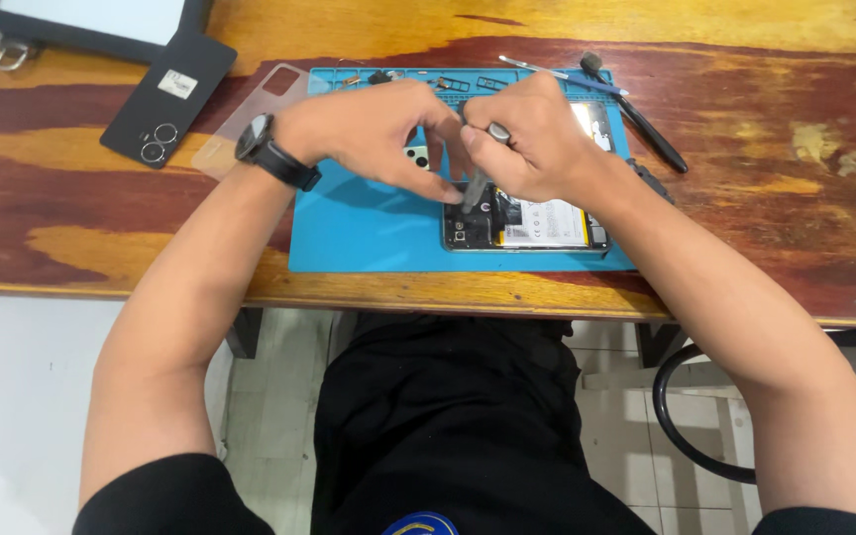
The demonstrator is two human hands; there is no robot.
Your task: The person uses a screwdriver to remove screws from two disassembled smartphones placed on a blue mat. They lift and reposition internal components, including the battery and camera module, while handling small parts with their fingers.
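Screw work under way: right hand [532, 139] clamped on a screwdriver [481, 168], tip in the opened phone [527, 220]; left hand [369, 134], fingers together, steadies its 9 o'clock end. Next calls for a vertical, centred tip.

**Room on the mat's left, clutter behind and right**

Bare blue mat [359, 233] left of the opened phone [532, 223], open to a pass; crowded above the phone by both hands, left hand [374, 134] and right hand [527, 134]; blocked behind by tray slots [448, 81], brush [636, 109] at right; black cover [168, 96] well left.
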